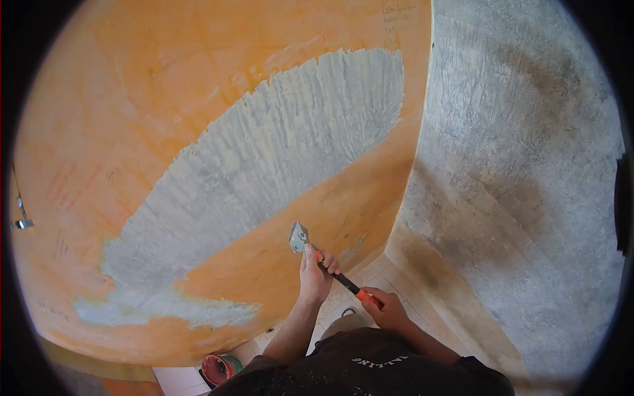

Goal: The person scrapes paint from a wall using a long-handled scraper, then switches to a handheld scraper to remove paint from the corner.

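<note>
We grip the long-handled paint scraper [346, 283] — left hand [316, 280] near its blade [298, 237], right hand [386, 309] at the end — probably stripping orange paint [356, 188]; another stroke needs firm pressure.

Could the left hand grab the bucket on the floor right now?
Probably not: the left hand is closed around the scraper near its head, and the bucket sits low on the floor. It would likely need freeing first.

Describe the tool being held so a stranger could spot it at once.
On the orange wall, find the big grey patch. Below it in view, the left hand and right hand hold the scraper. Its long dark shaft, red-orange sections and flat metal head set it apart from the round bucket.
</note>
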`<action>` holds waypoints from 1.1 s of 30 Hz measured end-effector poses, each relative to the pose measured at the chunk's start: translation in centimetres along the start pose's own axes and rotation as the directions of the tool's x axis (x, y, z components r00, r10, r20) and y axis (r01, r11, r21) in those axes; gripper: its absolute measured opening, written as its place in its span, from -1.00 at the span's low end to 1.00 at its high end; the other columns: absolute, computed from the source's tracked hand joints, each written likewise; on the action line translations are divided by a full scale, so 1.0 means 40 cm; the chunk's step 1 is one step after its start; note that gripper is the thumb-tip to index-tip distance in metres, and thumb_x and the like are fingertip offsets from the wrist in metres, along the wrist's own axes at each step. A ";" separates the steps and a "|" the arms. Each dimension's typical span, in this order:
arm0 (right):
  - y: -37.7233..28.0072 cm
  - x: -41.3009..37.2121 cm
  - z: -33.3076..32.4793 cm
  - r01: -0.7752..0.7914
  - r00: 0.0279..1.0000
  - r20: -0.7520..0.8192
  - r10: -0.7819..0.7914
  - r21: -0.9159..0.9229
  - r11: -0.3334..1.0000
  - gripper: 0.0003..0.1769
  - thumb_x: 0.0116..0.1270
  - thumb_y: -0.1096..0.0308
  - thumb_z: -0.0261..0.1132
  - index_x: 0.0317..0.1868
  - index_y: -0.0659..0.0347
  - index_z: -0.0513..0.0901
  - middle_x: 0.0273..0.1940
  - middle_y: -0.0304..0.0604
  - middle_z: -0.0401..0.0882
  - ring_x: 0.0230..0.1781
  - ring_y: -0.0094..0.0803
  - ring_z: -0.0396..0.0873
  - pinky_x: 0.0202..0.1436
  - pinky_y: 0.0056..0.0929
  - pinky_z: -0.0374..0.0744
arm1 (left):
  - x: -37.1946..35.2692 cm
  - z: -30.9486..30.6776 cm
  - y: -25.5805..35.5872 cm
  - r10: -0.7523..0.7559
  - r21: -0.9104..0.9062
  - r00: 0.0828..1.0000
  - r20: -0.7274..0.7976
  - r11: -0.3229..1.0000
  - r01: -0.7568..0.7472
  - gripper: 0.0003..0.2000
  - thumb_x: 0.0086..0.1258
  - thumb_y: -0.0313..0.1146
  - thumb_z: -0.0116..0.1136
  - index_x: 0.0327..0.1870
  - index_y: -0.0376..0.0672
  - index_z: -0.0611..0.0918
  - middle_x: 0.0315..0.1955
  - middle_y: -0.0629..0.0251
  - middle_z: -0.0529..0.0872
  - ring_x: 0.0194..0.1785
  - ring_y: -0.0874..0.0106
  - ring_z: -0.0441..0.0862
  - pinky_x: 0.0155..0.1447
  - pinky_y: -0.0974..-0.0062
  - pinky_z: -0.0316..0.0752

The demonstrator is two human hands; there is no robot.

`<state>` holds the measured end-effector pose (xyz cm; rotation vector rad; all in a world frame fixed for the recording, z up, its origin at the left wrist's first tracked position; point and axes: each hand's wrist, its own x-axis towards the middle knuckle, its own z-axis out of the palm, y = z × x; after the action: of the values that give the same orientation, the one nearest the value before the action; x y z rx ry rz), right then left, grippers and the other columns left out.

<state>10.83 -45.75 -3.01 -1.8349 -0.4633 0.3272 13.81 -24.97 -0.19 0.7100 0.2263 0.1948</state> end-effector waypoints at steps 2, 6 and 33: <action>-0.009 0.038 -0.030 -0.020 0.999 -0.029 0.017 -0.129 0.991 -0.63 0.31 0.27 0.35 0.09 0.21 0.64 -0.46 -0.05 0.65 -0.51 -0.37 0.62 -0.39 -0.41 0.53 | 0.047 0.026 0.006 0.056 -0.047 0.997 0.061 0.997 -0.053 -0.63 0.64 0.10 -0.27 -0.17 0.00 0.41 -0.53 0.41 0.28 -0.46 0.46 0.26 -0.27 0.41 0.27; 0.001 0.093 -0.044 0.036 0.971 -0.228 -0.075 -0.170 0.985 -0.65 0.26 0.32 0.37 0.05 0.21 0.64 -0.45 -0.03 0.64 -0.52 -0.34 0.62 -0.41 -0.40 0.54 | 0.136 0.138 -0.009 0.061 -0.053 0.997 0.048 0.997 -0.059 -0.59 0.62 0.13 -0.27 -0.24 -0.01 0.39 -0.53 0.42 0.28 -0.47 0.45 0.25 -0.27 0.41 0.26; 0.269 0.447 -0.426 0.015 1.000 0.013 -0.017 0.128 0.992 -0.59 0.52 0.26 0.12 0.29 0.18 0.37 -0.55 -0.29 0.44 -0.60 -0.52 0.44 -0.48 -0.43 0.43 | 0.625 0.421 -0.311 -0.117 0.117 0.988 0.098 0.987 0.106 -0.48 0.53 0.33 -0.37 -0.25 0.03 0.36 -0.67 0.59 0.09 -0.66 0.67 0.00 -0.56 0.63 0.00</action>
<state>35.82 -54.56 -7.94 -1.7041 -0.4559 0.3516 43.54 -38.36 0.48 0.8138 0.1774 0.0379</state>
